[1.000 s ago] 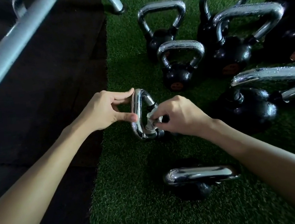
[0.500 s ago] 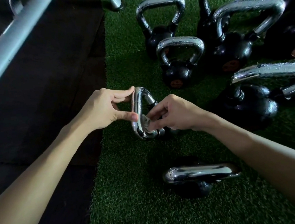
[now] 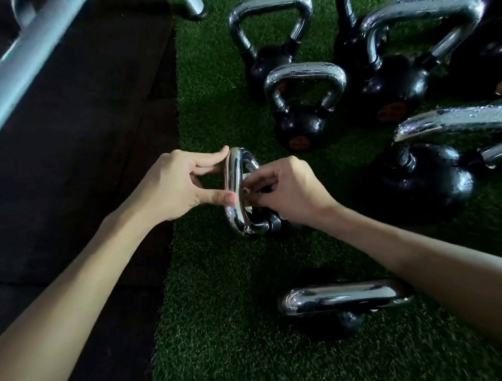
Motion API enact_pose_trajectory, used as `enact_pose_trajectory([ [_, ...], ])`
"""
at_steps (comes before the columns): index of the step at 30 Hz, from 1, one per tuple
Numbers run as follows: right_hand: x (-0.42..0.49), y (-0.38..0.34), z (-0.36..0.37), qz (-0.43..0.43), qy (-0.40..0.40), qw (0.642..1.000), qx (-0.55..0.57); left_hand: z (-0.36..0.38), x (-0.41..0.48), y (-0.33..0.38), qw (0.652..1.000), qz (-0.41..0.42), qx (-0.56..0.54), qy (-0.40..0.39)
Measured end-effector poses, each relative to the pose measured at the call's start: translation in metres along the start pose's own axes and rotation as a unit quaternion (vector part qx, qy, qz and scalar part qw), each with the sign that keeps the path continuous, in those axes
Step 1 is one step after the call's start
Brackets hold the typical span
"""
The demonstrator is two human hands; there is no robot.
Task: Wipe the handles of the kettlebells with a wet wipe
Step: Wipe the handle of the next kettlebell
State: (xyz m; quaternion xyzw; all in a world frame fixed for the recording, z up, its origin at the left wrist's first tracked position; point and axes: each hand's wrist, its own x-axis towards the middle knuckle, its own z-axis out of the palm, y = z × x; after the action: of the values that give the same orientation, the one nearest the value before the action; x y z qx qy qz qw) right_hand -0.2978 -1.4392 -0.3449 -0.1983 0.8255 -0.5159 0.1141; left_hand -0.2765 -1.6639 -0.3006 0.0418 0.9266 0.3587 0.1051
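Left hand (image 3: 176, 187) pinches the chrome handle (image 3: 233, 173) of a small kettlebell (image 3: 272, 223) tipped sideways on green turf (image 3: 221, 284), thumb and index finger on the outer bar. Right hand (image 3: 289, 190) pinches the wet wipe (image 3: 247, 190) against the handle's inner face. Other kettlebells (image 3: 298, 125) stand upright behind, apart.

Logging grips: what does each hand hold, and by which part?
The left hand pinches the kettlebell handle by its top bar, between finger and thumb. The right hand pinches the wipe, pressed inside its loop.
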Motion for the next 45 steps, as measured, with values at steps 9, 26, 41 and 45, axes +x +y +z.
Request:
enact_pose_trajectory([
  [9,-0.001,0.002,-0.004,0.022,0.009,1.000,0.020,0.000,-0.004,0.004,1.000,-0.011,0.003,0.005],
  [26,0.014,0.019,-0.005,-0.023,0.164,0.986,-0.035,-0.002,-0.006,0.012,0.999,-0.026,0.022,0.000],
  [41,-0.002,0.015,-0.065,0.026,0.184,0.970,-0.156,0.006,0.028,0.075,0.994,0.001,0.072,-0.079],
  [45,-0.045,0.016,-0.096,0.000,0.222,0.952,-0.211,0.020,0.048,0.111,0.975,0.047,0.170,-0.133],
])
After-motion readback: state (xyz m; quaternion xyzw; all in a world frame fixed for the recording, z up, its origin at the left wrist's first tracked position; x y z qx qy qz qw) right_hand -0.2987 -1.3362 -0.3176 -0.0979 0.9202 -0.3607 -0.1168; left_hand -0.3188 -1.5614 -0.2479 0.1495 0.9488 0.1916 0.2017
